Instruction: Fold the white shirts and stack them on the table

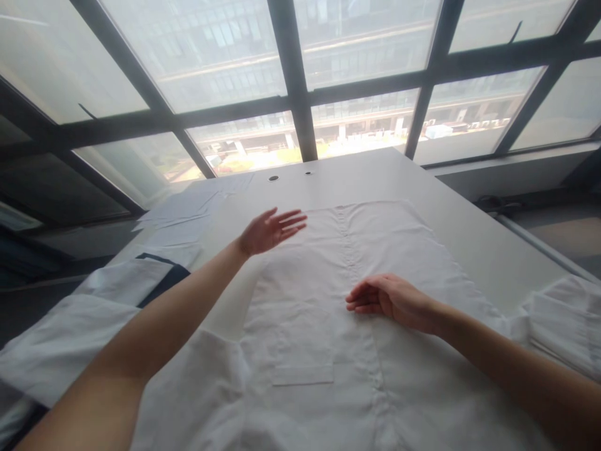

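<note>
A white garment point(305, 338) with a front seam and a pocket strip lies spread over the table, its hem toward the window. My left hand point(272, 230), fingers stretched and apart, is over the garment's far left edge and holds nothing. Nearer the middle, my right hand point(392, 300) is beside the centre seam with its fingers loosely curved and nothing visible in them. Whether either hand touches the cloth, I cannot tell. The lower part of the garment runs out of view at the bottom.
The white table point(375, 178) reaches to the window, with two round holes near its far end. Sheets of paper point(181, 210) lie at the far left. Folded white cloth with a dark blue band point(164, 282) lies at left; more white cloth point(568, 319) lies at right.
</note>
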A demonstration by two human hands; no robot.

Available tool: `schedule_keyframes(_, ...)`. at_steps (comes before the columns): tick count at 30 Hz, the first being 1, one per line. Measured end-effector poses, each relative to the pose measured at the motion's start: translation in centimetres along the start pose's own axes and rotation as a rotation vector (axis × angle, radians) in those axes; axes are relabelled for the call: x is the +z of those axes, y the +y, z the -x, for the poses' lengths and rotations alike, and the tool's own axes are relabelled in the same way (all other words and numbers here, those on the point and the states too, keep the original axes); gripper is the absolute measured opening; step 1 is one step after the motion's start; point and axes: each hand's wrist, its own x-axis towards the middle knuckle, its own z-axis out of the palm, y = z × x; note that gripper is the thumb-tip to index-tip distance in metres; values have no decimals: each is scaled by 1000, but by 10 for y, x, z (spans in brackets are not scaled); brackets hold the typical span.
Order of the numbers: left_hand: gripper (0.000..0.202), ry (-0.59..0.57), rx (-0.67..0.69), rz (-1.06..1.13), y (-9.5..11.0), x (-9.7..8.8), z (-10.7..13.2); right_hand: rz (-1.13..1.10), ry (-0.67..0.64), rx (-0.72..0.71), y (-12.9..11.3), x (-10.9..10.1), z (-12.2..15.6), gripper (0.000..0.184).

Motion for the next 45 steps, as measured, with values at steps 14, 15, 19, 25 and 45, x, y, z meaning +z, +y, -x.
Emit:
schedule_keyframes(14, 66, 832, 324, -343, 5, -20, 23, 48, -7, -67, 8, -3, -1, 25)
schedule_keyframes(15, 67, 796, 327, -466, 1, -12, 35, 67, 3, -78, 8, -1, -2, 25)
schedule_keyframes(19, 55, 489, 300, -1076, -36, 45, 100, 256, 80, -153, 11, 8, -3, 27)
schedule_keyframes(25, 62, 154, 161, -1675, -118, 145, 179, 595, 181, -453, 21, 40, 23, 24)
schedule_keyframes(45, 64, 104, 209, -1880, -179, 157, 228, -46, 301, -344, 61, 1, 119, 23)
